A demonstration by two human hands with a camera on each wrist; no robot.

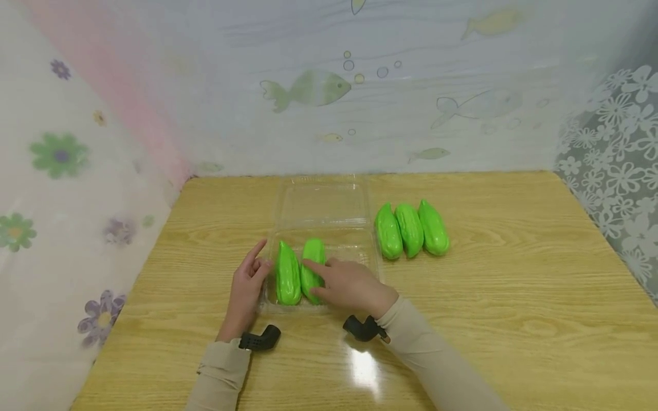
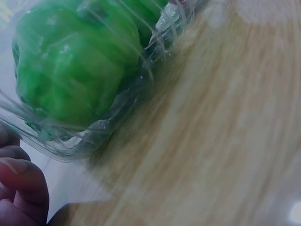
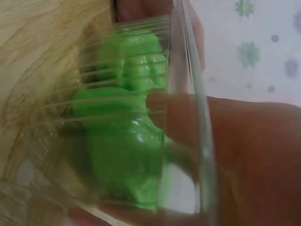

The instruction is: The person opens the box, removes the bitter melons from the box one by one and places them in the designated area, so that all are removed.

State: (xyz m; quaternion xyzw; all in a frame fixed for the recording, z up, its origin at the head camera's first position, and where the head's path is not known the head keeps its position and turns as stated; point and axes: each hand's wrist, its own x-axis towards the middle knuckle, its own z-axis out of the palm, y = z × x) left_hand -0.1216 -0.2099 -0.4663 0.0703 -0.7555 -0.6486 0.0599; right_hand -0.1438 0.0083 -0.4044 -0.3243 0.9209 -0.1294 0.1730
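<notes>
Right hand on a glossy green oblong vegetable in clear plastic box, near edge; can't tell if pinching. Left hand spread, left edge. Likely light, slick: grip mid-sides.

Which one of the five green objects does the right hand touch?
The green object on the right inside the clear container; only this one has the right hand on it.

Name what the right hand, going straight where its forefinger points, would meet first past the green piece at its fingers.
Likely the left green piece in the clear container; the right hand might pass above it, as depth is unclear.
</notes>
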